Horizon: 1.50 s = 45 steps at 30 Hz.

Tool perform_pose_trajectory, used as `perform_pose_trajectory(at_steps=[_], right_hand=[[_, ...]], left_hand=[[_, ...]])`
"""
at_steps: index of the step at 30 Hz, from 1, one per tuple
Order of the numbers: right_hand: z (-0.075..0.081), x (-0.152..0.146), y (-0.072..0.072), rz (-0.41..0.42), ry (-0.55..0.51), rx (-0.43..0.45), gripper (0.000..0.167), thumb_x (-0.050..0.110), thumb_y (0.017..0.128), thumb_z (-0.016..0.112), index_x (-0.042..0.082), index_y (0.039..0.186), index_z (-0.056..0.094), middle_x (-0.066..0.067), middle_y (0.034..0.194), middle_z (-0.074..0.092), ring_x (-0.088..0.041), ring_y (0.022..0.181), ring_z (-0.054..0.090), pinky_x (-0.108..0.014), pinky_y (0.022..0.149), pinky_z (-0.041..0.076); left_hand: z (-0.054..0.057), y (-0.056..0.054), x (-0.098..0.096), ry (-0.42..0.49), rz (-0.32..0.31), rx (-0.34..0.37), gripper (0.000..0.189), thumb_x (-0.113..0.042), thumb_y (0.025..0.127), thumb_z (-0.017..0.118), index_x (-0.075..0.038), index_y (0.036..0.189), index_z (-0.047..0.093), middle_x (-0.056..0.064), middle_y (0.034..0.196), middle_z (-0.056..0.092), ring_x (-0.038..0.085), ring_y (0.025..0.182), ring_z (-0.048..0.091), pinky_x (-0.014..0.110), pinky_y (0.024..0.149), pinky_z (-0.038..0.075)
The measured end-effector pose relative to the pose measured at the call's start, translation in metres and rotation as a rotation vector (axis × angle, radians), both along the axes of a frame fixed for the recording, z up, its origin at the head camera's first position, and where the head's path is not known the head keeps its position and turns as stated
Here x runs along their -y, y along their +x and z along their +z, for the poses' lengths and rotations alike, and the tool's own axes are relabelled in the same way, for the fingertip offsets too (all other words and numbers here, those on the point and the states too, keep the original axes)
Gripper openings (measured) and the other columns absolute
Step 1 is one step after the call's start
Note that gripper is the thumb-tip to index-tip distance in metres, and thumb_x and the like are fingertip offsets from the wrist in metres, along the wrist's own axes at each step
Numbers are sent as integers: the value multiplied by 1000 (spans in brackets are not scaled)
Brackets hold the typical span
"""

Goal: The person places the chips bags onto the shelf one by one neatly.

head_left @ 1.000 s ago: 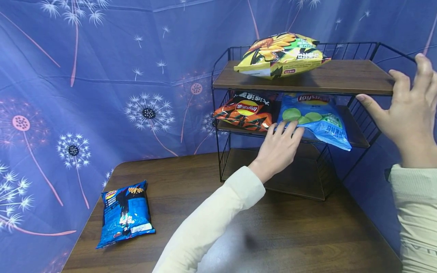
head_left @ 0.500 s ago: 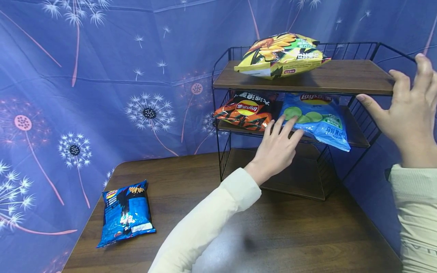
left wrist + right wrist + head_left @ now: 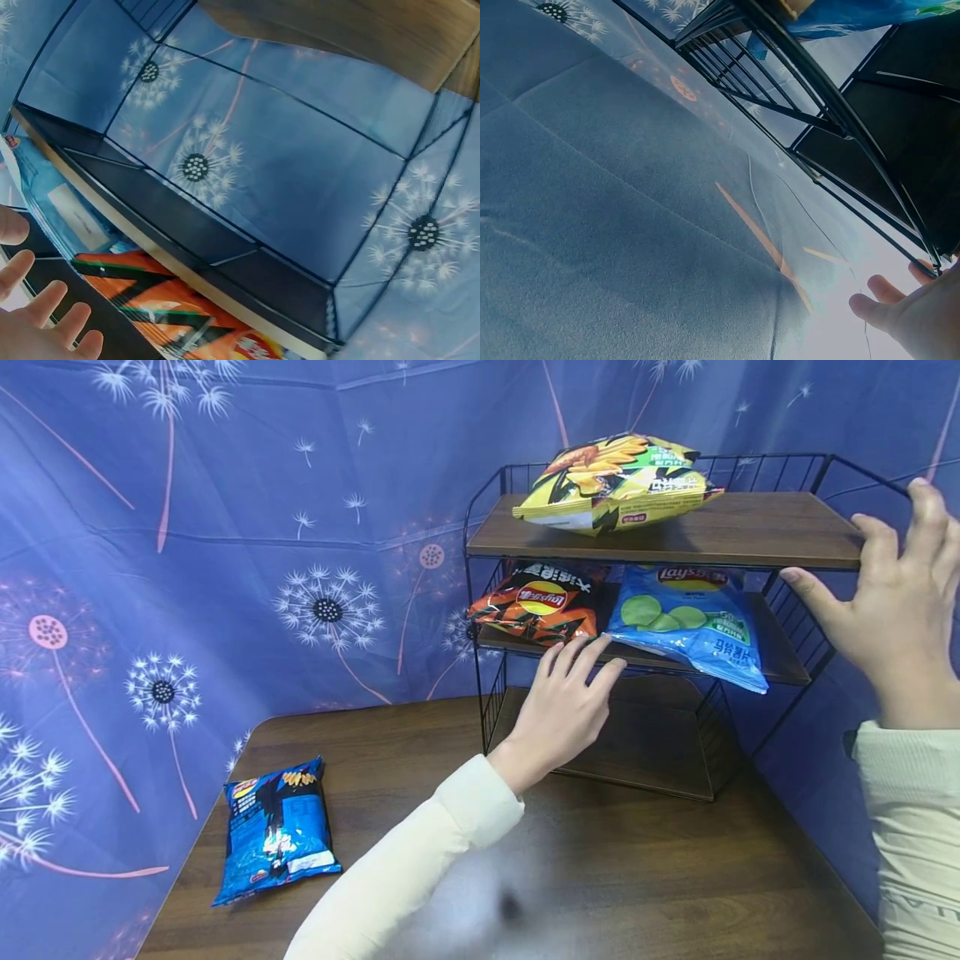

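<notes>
Orange chip bag (image 3: 536,603), light-blue bag (image 3: 686,620) — side by side, middle shelf (image 3: 780,647)

Four chip bags (image 3: 277,831), three shelves (image 3: 780,518), two hands (image 3: 558,710)

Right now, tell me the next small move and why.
Probably swing the left hand toward the blue bag on the table: that hand grips nothing, and the yellow bag, orange bag and light-blue bag already sit on the rack.
</notes>
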State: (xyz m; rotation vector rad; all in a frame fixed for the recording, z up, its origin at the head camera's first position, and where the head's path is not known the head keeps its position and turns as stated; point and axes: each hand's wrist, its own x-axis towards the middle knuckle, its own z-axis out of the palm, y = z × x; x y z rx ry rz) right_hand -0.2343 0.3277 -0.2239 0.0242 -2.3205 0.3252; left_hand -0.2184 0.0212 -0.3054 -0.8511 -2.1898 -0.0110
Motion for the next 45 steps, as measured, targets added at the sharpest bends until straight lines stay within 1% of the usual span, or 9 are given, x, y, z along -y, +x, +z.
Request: perform_pose_trajectory(at_steps=[4,10,14,21,26,29,37,42,45], right_hand=[[-1,0,0,-3,0,1,108,82,74,25,-4,139,26,-3,152,-3,-32,139,-4,-55,110,-1],[-2,0,1,6,-2,-21,108,83,73,25,-4,138,28,-4,152,-1,-32,139,-3,-55,110,-1],[-2,0,1,9,-5,-30,107,82,74,26,-4,137,30,-5,152,0,-34,139,-2,-56,110,1],[-3,-1,0,17,6,-39,108,83,73,26,-4,137,30,-4,153,0,-32,138,-1,-55,110,1],[-3,-1,0,50,17,-68,106,82,74,28,-4,137,31,-6,153,1,-32,137,2,-55,109,2],[-2,-1,-1,44,6,-55,106,81,74,28,-4,137,30,-5,153,0,-31,138,1,-55,110,1],[-1,1,-1,39,-16,-37,104,79,76,30,-3,138,30,-3,153,0,-29,139,-1,-53,111,0],[-1,0,0,40,-11,-43,104,80,75,30,-3,137,30,-4,153,0,-29,138,-1,-53,110,0],[-1,0,0,37,-18,-37,103,79,76,30,-3,138,30,-3,153,0,-29,138,-1,-53,110,0]], left_hand=[[-12,4,16,26,8,-12,36,-25,86,51,-21,122,51,4,135,47,25,127,41,41,103,34],[-34,7,43,97,59,63,35,-24,86,55,-19,121,52,6,131,50,27,123,44,43,100,36],[-52,4,64,140,119,107,38,-22,84,57,-17,121,51,7,129,51,30,120,45,45,98,36],[-89,2,112,226,296,170,42,-21,81,59,-13,121,50,12,127,50,35,117,46,51,97,33],[-113,5,149,229,452,255,46,-21,82,61,-11,125,48,16,130,47,39,120,42,55,99,30],[-126,7,170,233,523,294,48,-21,83,61,-10,127,47,19,131,45,42,120,40,56,98,30],[-149,16,219,305,679,351,48,-21,83,61,-6,126,46,24,130,44,47,121,36,61,96,26],[-162,25,244,370,761,356,48,-16,80,63,-2,122,47,28,128,43,51,119,34,64,94,24],[-170,31,259,398,810,409,49,-16,80,62,0,123,45,31,129,39,54,119,31,66,93,22]])
